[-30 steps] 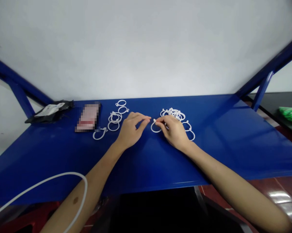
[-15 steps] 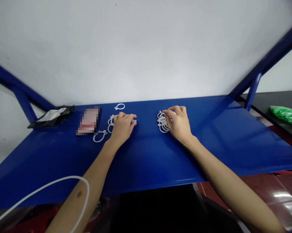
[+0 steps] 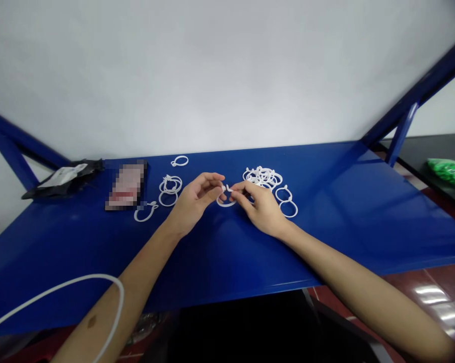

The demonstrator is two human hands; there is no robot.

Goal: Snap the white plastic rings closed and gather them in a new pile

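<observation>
My left hand (image 3: pixel 201 200) and my right hand (image 3: pixel 258 205) meet over the middle of the blue table. Between them is an open white plastic ring (image 3: pixel 226 204), its curve hanging below the fingertips. The left thumb and fingers pinch one end, and the right thumb and forefinger pinch the other, with a small gap between. Behind my right hand lies a pile of white rings (image 3: pixel 264 175), partly hidden by the hand. Two linked-looking rings (image 3: pixel 288 208) sit to its right. Left of my left hand are several stacked rings (image 3: pixel 169 198).
A single ring (image 3: pixel 181 161) lies near the wall, and an open ring (image 3: pixel 144 219) near a blurred-out phone-like object (image 3: pixel 126 185). A black plastic packet (image 3: pixel 61 179) is at far left. A white cable (image 3: pixel 61 288) crosses my left forearm. Green bagged goods (image 3: pixel 450 174) are at right.
My hands have come together from separate ring groups at left and right. A ring is now held between them. More of both groups shows on the table.
</observation>
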